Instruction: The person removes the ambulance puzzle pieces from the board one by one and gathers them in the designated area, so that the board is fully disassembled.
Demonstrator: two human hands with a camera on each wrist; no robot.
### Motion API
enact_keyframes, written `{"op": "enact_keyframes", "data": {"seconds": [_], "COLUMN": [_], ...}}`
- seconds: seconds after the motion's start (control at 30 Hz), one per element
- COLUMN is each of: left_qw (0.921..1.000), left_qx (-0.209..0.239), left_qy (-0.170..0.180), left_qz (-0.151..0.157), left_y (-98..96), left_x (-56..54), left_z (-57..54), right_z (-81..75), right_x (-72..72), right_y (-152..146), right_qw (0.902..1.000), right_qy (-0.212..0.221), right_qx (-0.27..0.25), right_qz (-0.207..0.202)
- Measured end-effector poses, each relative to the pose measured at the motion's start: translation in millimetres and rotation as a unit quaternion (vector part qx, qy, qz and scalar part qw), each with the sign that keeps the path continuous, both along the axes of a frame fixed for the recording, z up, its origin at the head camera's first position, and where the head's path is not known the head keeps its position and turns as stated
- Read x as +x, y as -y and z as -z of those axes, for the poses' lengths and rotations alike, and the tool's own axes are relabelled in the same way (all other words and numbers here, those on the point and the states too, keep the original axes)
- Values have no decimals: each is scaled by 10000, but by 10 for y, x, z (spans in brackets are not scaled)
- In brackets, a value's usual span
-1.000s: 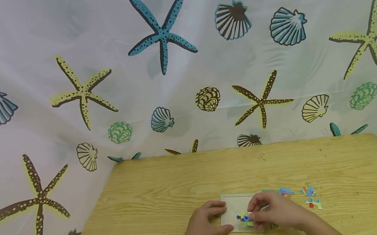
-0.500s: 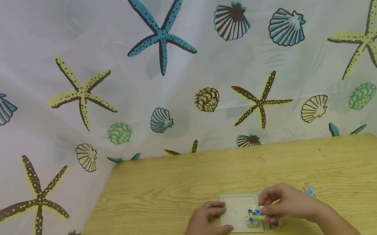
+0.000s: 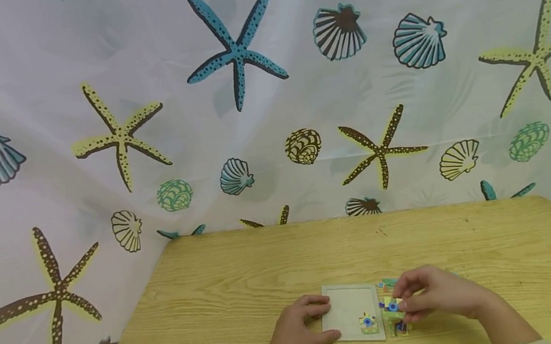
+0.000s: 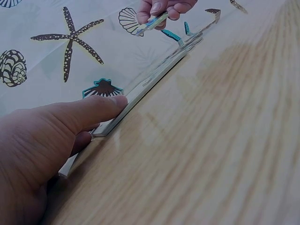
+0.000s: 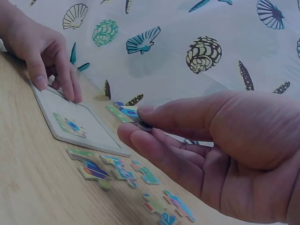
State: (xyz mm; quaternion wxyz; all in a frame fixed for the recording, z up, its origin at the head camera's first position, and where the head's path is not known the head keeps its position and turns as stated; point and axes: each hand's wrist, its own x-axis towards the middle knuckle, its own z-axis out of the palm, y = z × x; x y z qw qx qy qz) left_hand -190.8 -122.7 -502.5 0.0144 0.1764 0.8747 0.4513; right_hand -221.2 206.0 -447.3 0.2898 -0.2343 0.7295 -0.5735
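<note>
A shallow white puzzle tray (image 3: 342, 302) lies on the table, with one yellow, green and blue puzzle piece (image 3: 368, 323) inside its near right corner. My left hand (image 3: 296, 332) rests on the tray's left side; thumb (image 4: 110, 105) and fingertips touch the rim. Above the table, just right of the tray, my right hand (image 3: 440, 295) pinches another puzzle piece (image 5: 123, 112) between thumb and fingers. This piece shows yellow, green and a blue round shape. The right hand hides part of the loose pieces behind it in the head view.
Several loose jigsaw pieces lie right of the tray, among them a purple and yellow one (image 5: 95, 171) and a blue and orange one (image 5: 119, 171). A wood-grain table (image 3: 227, 283) extends to a white curtain (image 3: 277, 183) printed with starfish and shells.
My right hand has moved right, lifting its puzzle piece away from over the tray. The piece in the tray's corner is now uncovered. The left hand keeps its place.
</note>
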Motion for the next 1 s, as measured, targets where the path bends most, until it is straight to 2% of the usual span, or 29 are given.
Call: {"op": "enact_keyframes", "data": {"seconds": [0.33, 0.6, 1.0], "left_qw": [10000, 9999, 9999], "left_qx": [41, 92, 74], "left_qy": [30, 112, 95], "left_qz": [20, -41, -52], "left_y": [4, -11, -17], "left_x": [4, 16, 22], "left_z": [4, -22, -35], "right_z": [53, 52, 85], "right_x": [-51, -70, -75], "right_y": [-222, -371, -521], "right_qw": [9997, 9995, 9976], "right_qy": [-32, 156, 160], "right_qx": [-65, 183, 425], "right_qz": [-222, -198, -516]}}
